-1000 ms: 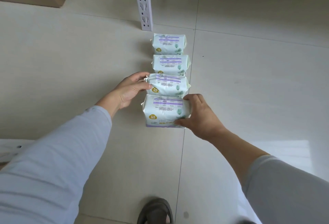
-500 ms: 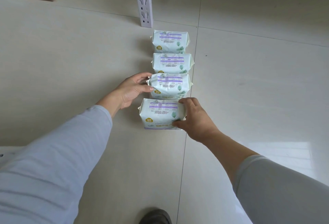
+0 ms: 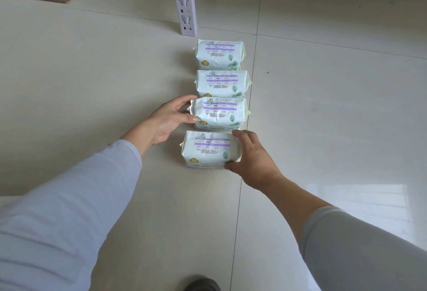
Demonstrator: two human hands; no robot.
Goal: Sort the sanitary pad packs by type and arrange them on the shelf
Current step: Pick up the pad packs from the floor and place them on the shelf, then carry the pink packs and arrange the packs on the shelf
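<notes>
Four mint-green packs stood in one row on the tiled floor (image 3: 323,128). The right hand (image 3: 248,155) gripped the nearest pack (image 3: 206,152) at its right end. The left hand (image 3: 171,117) held the third pack (image 3: 219,112) at its left end. Beyond lay the second pack (image 3: 221,83) and the farthest pack (image 3: 219,56), just before a white shelf post (image 3: 184,1).

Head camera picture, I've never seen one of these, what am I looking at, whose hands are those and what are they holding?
There is no machine: a person wears a camera on the head, looking down at their own arms. Four pale green sanitary pad packs stand in a row on a tiled floor, below a white shelf post. The left hand holds the third pack by its left end. The right hand has a grip on the right end of the nearest pack. The farthest pack and second pack are untouched.
</notes>
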